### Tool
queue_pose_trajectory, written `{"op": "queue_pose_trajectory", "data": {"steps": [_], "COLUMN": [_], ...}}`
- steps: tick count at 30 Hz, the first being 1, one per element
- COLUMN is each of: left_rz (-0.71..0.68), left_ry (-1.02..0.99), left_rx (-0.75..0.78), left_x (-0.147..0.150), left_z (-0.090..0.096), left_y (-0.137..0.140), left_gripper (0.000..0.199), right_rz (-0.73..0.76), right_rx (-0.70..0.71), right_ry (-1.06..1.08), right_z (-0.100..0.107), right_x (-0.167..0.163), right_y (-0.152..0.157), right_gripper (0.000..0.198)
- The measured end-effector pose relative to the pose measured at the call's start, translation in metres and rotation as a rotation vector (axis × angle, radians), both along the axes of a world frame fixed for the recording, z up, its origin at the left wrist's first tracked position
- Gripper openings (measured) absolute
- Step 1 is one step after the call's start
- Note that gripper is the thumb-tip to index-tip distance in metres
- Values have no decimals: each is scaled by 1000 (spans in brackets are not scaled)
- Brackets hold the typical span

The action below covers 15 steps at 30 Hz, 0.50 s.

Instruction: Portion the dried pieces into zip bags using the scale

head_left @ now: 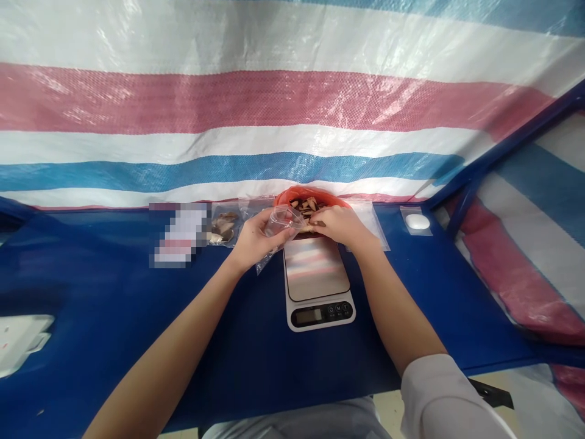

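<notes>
On the digital kitchen scale (320, 274), the control panel (322, 313) carries a power symbol and the letters M and T; the smaller characters beneath and the display reading are too small to make out. The white plastic case (22, 341) at the left edge bears small red marks, illegible here, and a pixelated patch (178, 236) hides whatever is printed there.

Behind the scale sits an open red plastic bag (286, 196) of dried brown slices (305, 206). The left hand (260, 241) pinches a clear plastic bag (280, 215) between thumb and fingers just beside it. The right hand (340, 224) is at the slices, fingers bunched; whether they grip one, I cannot tell.

The tabletop (247, 347) is deep blue, backed by sheeting (256, 100) striped red, white and blue, with a blue frame bar (507, 146) slanting up at right.
</notes>
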<state>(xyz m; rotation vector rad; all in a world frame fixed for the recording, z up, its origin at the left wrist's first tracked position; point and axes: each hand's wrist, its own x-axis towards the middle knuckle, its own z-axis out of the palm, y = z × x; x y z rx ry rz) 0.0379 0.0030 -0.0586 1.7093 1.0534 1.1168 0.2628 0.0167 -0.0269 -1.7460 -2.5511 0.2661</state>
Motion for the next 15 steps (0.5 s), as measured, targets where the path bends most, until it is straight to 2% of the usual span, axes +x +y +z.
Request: {"op": "queue_pose_trajectory", "data": {"steps": [4,9,15], "left_rz": [-9,5,3], "left_ry": [-1,-8,-10], "left_rx": [1,-11,-19], "left_x": [0,1,1], "left_z": [1,2,2], "left_y": [0,-1,-2], "left_gripper": [53,54,57], "right_rz": [24,17,13], "right_rx": [39,51,84], "right_ry": [19,-2,1], "right_z": [-5,-12,-13], "right_x": [-1,-4,-4], "right_y": [0,2,2], "right_gripper": [41,23,27]}}
